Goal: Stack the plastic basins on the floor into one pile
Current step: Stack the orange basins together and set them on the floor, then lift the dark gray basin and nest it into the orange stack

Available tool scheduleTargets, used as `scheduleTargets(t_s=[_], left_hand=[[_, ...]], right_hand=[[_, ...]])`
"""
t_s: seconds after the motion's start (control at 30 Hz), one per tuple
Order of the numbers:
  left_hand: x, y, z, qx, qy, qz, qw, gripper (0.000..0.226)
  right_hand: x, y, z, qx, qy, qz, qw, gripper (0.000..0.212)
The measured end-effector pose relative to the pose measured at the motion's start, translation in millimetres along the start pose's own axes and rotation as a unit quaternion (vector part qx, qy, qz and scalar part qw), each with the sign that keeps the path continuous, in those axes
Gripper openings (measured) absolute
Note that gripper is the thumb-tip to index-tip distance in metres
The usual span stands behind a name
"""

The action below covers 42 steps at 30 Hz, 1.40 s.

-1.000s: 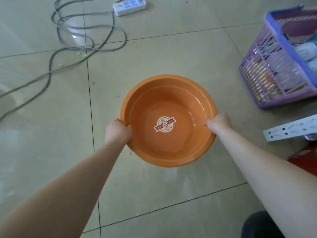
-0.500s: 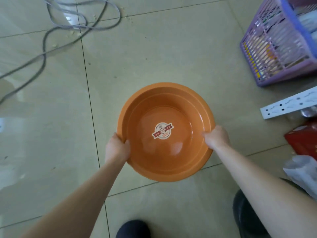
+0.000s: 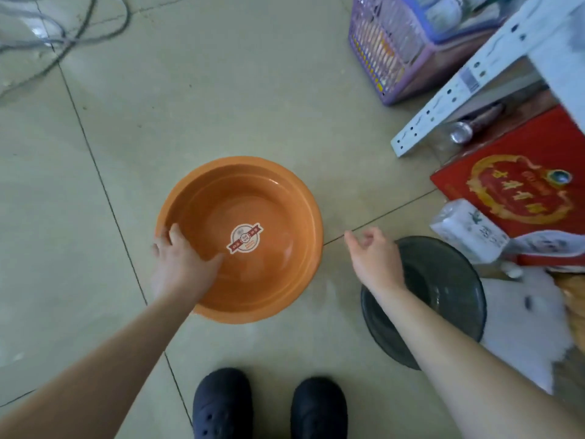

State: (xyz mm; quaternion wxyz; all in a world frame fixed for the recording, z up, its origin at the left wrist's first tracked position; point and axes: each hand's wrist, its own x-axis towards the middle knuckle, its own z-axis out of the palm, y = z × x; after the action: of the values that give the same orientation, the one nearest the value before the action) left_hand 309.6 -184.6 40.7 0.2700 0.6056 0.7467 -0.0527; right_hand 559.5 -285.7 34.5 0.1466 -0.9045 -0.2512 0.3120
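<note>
Glossy floor tiles (image 3: 253, 90) carry the orange basin (image 3: 269, 198), its near-left rim pinched by the left hand (image 3: 182, 264). The right hand (image 3: 375, 258), empty and loose, hovers above the dark basin (image 3: 449, 280). One-handed, the orange basin could tip or slip.

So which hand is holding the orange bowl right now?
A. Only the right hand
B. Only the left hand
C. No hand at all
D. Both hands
B. The left hand grips the near left rim of the orange basin, thumb inside it, while the right hand hangs open and empty beside the basin, above the dark basin.
</note>
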Motion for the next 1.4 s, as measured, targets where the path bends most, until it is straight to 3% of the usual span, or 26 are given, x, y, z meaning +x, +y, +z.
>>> scheduleTargets(t_s=[0.1, 0.23, 0.37, 0.5, 0.67, 0.8, 1.0, 1.2, 1.3, 1.4], left_hand=[[-38.6, 53.8, 3.0, 0.076, -0.010, 0.148, 0.986, 0.093], [-94.4, 120.8, 32.0, 0.170, -0.079, 0.304, 0.934, 0.078], [-129.8, 163.2, 79.0, 0.223, -0.115, 0.385, 0.888, 0.077], [-135.3, 182.0, 119.2, 0.266, -0.102, 0.432, 0.856, 0.074], [-115.9, 182.3, 161.3, 0.314, -0.084, 0.427, 0.844, 0.071], [-101.8, 182.5, 191.9, 0.308, -0.133, 0.347, 0.876, 0.073], [-93.1, 177.5, 210.5, 0.208, -0.139, 0.316, 0.915, 0.017], [-89.9, 165.9, 129.1, 0.132, -0.137, 0.293, 0.937, 0.018], [-78.7, 141.4, 57.6, 0.101, -0.108, 0.267, 0.952, 0.024], [-59.0, 97.6, -14.3, 0.066, -0.074, 0.206, 0.974, 0.014]], right_hand=[[-24.5, 50.0, -48.3, -0.069, 0.057, 0.008, 0.996, 0.048], [-52.3, 123.8, -101.1, -0.214, 0.081, 0.038, 0.973, 0.058], [-64.0, 184.4, -123.2, -0.256, 0.087, 0.085, 0.959, 0.066], [-56.1, 224.3, -114.2, -0.250, 0.083, 0.119, 0.957, 0.071], [-33.2, 245.3, -83.9, -0.216, 0.085, 0.123, 0.965, 0.066], [-9.0, 251.9, -54.9, -0.147, 0.061, 0.168, 0.973, 0.078], [3.7, 248.8, -45.4, -0.072, 0.112, 0.187, 0.973, 0.046], [-18.8, 175.3, -93.9, -0.076, 0.130, 0.131, 0.980, 0.034], [-34.7, 105.7, -110.1, -0.079, 0.119, 0.073, 0.987, 0.033], [-49.5, 22.3, -108.9, -0.096, 0.089, -0.012, 0.991, 0.027]])
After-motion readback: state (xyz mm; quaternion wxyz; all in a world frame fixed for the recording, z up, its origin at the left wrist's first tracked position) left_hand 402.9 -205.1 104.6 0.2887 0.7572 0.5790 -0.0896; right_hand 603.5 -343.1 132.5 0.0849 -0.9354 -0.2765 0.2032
